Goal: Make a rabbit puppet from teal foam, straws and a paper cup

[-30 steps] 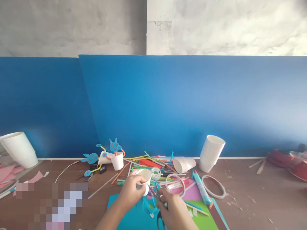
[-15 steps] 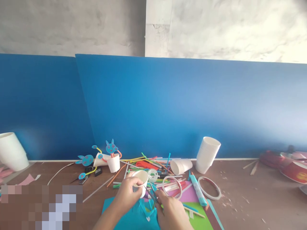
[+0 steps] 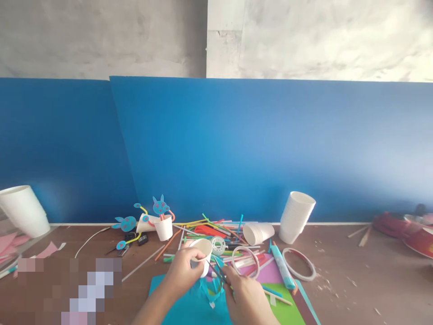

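My left hand (image 3: 185,269) is closed around a white paper cup (image 3: 202,247), its mouth tipped up toward me. The fingers pinch the near side of the rim. My right hand (image 3: 244,289) grips a pair of scissors (image 3: 220,273); the blades are parted and point at the cup's right side near the rim. Whether a blade touches the cup I cannot tell. Below both hands lie blue paper (image 3: 182,300) and curled blue paper strips (image 3: 211,291). Just behind the cup sits a white tape spool (image 3: 218,245).
Coloured straws (image 3: 203,229) are heaped behind my hands. At left stands a cup with a blue animal face (image 3: 164,229). Stacked cups (image 3: 297,219) stand at right, near a tape ring (image 3: 299,265) and a glue tube (image 3: 283,267). A blue partition (image 3: 237,149) closes off the back.
The whole scene has shifted slightly right and a little up as my head moved. My hands keep the same hold on the cup and the scissors, with the blades still parted.
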Tool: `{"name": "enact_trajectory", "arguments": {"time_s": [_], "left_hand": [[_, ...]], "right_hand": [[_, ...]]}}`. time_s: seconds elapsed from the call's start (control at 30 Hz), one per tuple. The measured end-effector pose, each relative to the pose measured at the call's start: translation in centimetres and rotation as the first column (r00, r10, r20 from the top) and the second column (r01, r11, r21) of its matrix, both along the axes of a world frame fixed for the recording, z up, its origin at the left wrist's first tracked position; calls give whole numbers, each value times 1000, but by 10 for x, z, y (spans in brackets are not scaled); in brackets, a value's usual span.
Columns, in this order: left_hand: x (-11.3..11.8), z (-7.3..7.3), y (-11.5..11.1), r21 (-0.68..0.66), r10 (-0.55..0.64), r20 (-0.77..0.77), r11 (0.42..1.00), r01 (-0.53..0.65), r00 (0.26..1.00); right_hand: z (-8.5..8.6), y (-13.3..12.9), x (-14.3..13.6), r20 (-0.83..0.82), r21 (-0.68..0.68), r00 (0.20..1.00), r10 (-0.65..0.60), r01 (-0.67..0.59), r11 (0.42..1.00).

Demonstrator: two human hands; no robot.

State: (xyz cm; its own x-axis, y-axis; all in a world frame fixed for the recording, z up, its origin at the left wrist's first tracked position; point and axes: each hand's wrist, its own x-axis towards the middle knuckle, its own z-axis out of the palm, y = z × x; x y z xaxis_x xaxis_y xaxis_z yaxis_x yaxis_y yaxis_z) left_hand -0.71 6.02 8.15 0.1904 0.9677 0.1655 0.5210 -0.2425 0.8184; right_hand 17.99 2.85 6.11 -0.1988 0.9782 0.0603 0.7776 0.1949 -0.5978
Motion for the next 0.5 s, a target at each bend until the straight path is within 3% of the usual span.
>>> {"name": "enact_trajectory", "arguments": {"time_s": [0.07, 0.13, 0.2, 0.23, 0.33, 0.43, 0.5], "left_hand": [[-2, 0, 1, -14, -6, 28, 1000, 7, 1000], [-5, 0, 3, -32, 5, 86, 999, -3, 996], [-8, -1, 3, -37, 7, 187, 999, 0, 982], [-8, -1, 2, -40, -11, 263, 999, 22, 965], [-7, 0, 0, -87, -122, 532, 976, 198, 838], [-3, -1, -3, -137, -170, 709, 919, 370, 684], [1, -3, -4, -148, -130, 764, 918, 368, 632]], "right_hand": [[6, 0, 1, -101, -67, 995, 16, -23, 997], [11, 6, 5, -330, -239, 944, 29, -113, 965], [12, 15, 10, -563, -353, 826, -19, -220, 909], [11, 20, 12, -651, -347, 756, -59, -228, 910], [3, 30, 13, -768, -295, 626, -134, -160, 942], [-1, 29, 7, -788, -315, 599, -141, -196, 929], [0, 23, 2, -799, -326, 585, -137, -230, 917]]}}
